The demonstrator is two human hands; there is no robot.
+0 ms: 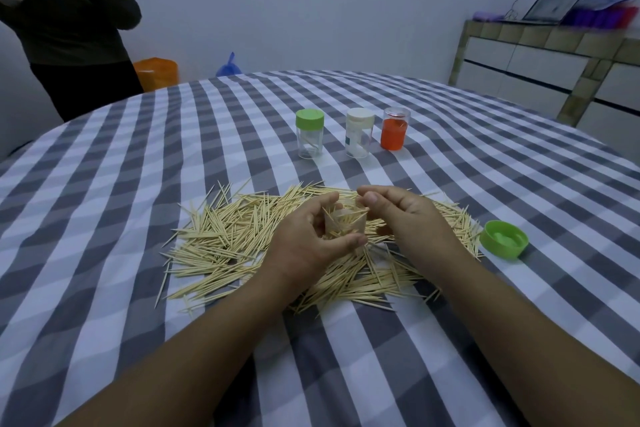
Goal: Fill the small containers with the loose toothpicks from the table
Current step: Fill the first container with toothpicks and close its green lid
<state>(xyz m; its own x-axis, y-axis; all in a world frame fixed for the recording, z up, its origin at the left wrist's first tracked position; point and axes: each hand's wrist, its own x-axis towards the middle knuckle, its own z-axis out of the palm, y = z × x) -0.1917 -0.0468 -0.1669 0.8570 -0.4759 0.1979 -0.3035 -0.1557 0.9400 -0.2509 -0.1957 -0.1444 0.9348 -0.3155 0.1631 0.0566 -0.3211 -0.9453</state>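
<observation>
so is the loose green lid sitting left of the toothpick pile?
No. The loose green lid lies upside down on the cloth at the right edge of the toothpick pile, beyond the right hand.

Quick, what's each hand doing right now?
Left hand: grips a clear container with toothpicks in it.
Right hand: fingers curled; holding anything cannot be told.

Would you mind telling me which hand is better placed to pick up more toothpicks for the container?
The right hand. It hovers over the toothpicks with nothing visibly in its fingers, while the left hand grips the open container and has to steady it.
</observation>
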